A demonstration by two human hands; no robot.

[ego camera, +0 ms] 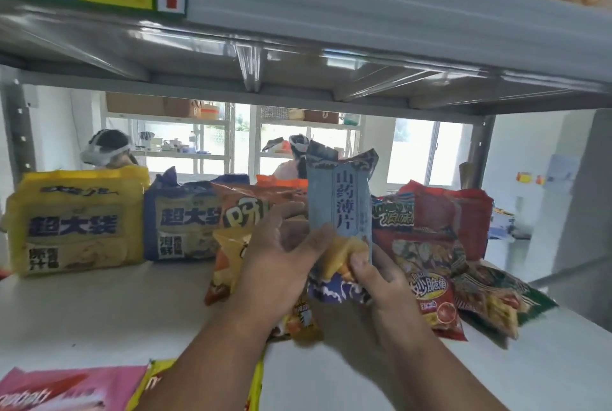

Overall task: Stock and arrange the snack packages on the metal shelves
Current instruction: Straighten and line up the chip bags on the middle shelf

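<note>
Two hands on one blue packet (338, 212), upright mid-shelf (99, 311): right hand (381, 281) pinches its bottom edge, left hand (281, 255) curls against its side, among other snack bags.

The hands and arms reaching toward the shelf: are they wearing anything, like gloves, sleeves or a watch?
Nothing shows on them. The left hand and the right hand are bare, with no gloves and no rings visible on the fingers. Both forearms are uncovered as far as the picture's lower edge: no sleeve, watch or wristband in view.
</note>
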